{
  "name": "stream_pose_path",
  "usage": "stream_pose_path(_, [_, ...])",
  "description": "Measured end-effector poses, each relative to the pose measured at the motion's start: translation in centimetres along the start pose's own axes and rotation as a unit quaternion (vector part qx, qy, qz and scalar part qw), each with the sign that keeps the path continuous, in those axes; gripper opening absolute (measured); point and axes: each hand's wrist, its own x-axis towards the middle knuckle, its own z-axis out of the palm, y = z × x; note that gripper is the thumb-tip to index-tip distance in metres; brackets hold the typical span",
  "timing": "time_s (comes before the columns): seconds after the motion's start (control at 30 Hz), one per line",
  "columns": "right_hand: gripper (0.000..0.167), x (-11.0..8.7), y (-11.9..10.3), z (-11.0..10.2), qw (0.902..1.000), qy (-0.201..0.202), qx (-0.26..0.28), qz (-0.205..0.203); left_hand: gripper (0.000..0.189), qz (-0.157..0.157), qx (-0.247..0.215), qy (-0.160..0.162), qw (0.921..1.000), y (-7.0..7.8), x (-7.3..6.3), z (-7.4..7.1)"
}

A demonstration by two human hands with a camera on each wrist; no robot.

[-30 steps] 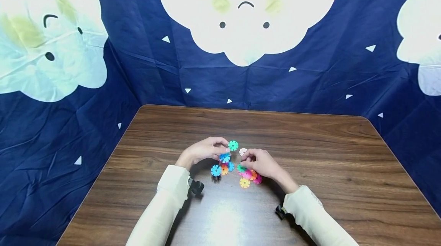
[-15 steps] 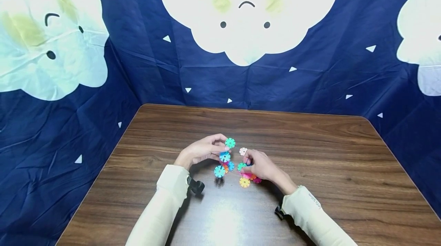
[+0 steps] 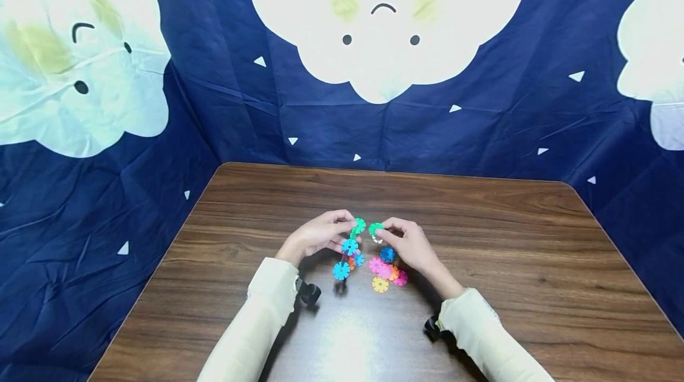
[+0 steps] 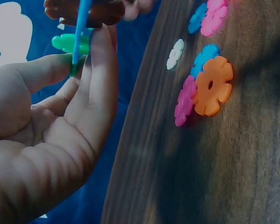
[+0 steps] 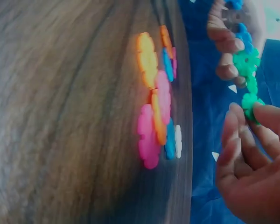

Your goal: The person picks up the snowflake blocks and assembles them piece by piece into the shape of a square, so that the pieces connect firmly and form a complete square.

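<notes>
Pinching notched discs in both hands, just apart

R hand [image 3: 410, 246] has a green disc [image 3: 376, 229] pinched at its edge btwn thumb & fingertips, held above the tbl. L hand [image 3: 322, 233] also pinches, thumb vs. fingers, on a linked chain [image 5: 246, 61] of discs, up off the tbl too; exact pc under those fingers hard to tell. Chain's green end faces the R hand's disc: head view shows a slim gap btwn them. From there it runs down to a blue disc [image 3: 350, 246], w/ another blue pc [image 3: 341, 270] lowest, nearest the person. L wrist view also shows a dark brownish pc [image 4: 109, 11] behind an edge-on blue one.

On the tbl [image 3: 481, 210], below the L hand: small group, orange disc [image 4: 221, 88] overlapping a blue one [image 4: 206, 55] & a magenta one [image 4: 184, 101].

By the R hand: bigger group, w/ yellow disc [image 3: 380, 284] nearest the person, then pinks [image 3: 376, 265], orange pc [image 3: 394, 273] & magenta pc [image 3: 400, 278] overlapping. Darker blue disc [image 3: 388, 254] just past them; white disc [image 5: 178, 141] farther back, partly hidden by the R hand's green one in head view.

Bkgd: dk blue cloth [image 3: 224, 103] w/ white clouds [image 3: 385, 61].
</notes>
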Motion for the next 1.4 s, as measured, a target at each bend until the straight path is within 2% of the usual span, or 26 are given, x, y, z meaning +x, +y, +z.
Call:
stream_pose_path(0.1, [0.010,0.0,0.0,0.2,0.9968,0.028,-0.057,-0.048,0.016,-0.005,0.003,0.006,1.0000,0.2,0.0,0.4])
stream_pose_path(0.17, [0.009,-0.1,-0.1,0.4,0.9932,0.042,-0.074,-0.079,0.016,-0.004,-0.001,0.006,1.0000,0.2,0.0,0.6])
stream_pose_path(0.37, [0.011,-0.3,0.0,0.5,0.9861,0.067,-0.081,-0.129,0.018,0.003,-0.003,0.008,1.0000,0.5,0.2,1.0])
stream_pose_path(0.57, [0.010,-0.4,0.1,0.6,0.9769,0.089,-0.095,-0.170,0.018,-0.009,-0.008,0.020,0.9997,0.4,0.2,1.2])
stream_pose_path(0.7, [0.007,-0.4,0.0,0.8,0.9674,0.106,-0.111,-0.201,0.018,-0.018,-0.011,0.024,0.9995,0.2,0.4,1.3])
stream_pose_path(0.97, [0.005,-0.5,0.2,1.2,0.9434,0.147,-0.141,-0.262,0.018,-0.008,-0.025,0.017,0.9995,-0.1,0.5,1.3])
stream_pose_path(1.13, [0.005,-0.6,0.3,1.4,0.9342,0.154,-0.152,-0.283,0.018,-0.006,-0.026,0.022,0.9994,0.1,0.4,1.4])
stream_pose_path(1.4, [0.005,-0.6,0.4,1.5,0.9347,0.154,-0.150,-0.283,0.022,0.005,-0.024,0.036,0.9990,0.2,0.4,1.9])
